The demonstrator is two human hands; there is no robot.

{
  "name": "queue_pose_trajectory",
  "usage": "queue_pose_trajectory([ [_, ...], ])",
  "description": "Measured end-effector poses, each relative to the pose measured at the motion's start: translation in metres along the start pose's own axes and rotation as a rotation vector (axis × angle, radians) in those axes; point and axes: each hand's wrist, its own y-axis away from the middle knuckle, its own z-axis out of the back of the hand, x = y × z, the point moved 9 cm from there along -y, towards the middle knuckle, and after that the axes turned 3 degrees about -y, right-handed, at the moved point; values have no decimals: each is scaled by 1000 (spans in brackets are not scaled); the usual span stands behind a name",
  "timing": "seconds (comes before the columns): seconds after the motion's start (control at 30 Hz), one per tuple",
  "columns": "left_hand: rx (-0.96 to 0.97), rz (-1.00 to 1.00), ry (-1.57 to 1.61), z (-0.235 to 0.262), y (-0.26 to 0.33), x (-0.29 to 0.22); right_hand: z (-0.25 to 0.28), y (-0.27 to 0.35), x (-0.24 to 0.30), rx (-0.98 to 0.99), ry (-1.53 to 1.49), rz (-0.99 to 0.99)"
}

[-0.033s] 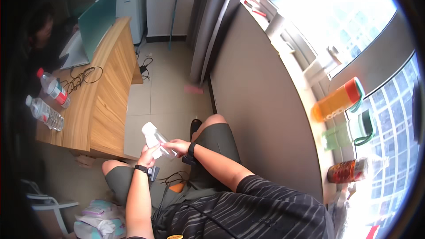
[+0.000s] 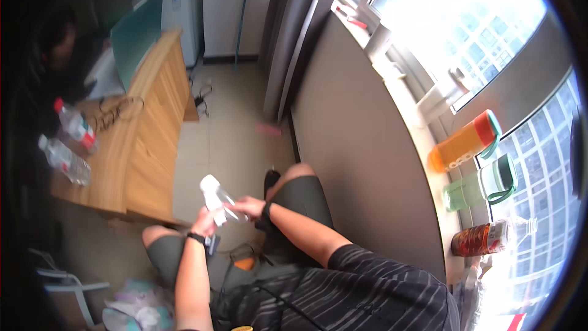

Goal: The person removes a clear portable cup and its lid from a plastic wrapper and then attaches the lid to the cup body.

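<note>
Above my lap, between my knees, both hands meet on a clear bottle (image 2: pixel 225 195) with a white top. It tilts, its rounded white end pointing up and left toward the floor ahead. My left hand (image 2: pixel 204 223) is closed round its lower left side, where something white, perhaps a cloth or label, shows beside the fingers. From the right, my right hand (image 2: pixel 249 208) is closed on the transparent part, thumb and fingers against the wall. Motion blur hides the exact finger contacts. Dark bands circle both wrists.
On the left stands a wooden desk (image 2: pixel 150 159) with two plastic bottles (image 2: pixel 67 160), loose cable (image 2: pixel 119 112) and a person behind it. A windowsill (image 2: pixel 438 190) at right holds an orange bottle (image 2: pixel 463 141), a green bottle (image 2: pixel 471 189) and a bottle of dark red-brown contents (image 2: pixel 481 239).
The whole view has shifted slightly and become blurrier. The hands keep their hold on the bottle, which sits slightly lower and to the right in the picture.
</note>
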Motion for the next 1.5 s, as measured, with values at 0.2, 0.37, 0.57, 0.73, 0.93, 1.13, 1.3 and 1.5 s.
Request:
queue_pose_trajectory([
  [0.2, -616, -272, -144, 92, 22, 12, 27, -2, 3, -207, 173, 44],
  [0.37, -897, -400, -275, 91, 20, -33, 57, -1, 0, -357, 451, 251],
  [0.57, -471, -518, -505, 41, 9, -53, 9, 11, 46, -439, 832, 219],
  [0.73, -605, -488, -514, 24, 4, -68, 22, 11, 49, -477, 769, 237],
  [0.93, -407, -513, -485, 29, -5, -48, 53, 4, 32, -451, 549, 275],
  [1.13, -527, -598, -640, 16, 0, -45, 62, 12, 26, -476, 623, 348],
  [1.3, -697, -508, -766, 41, -11, -41, 52, 30, 47, -654, 848, 157],
  [1.5, -649, -690, -714, 31, -9, -68, 71, 12, 27, -649, 599, 105],
])
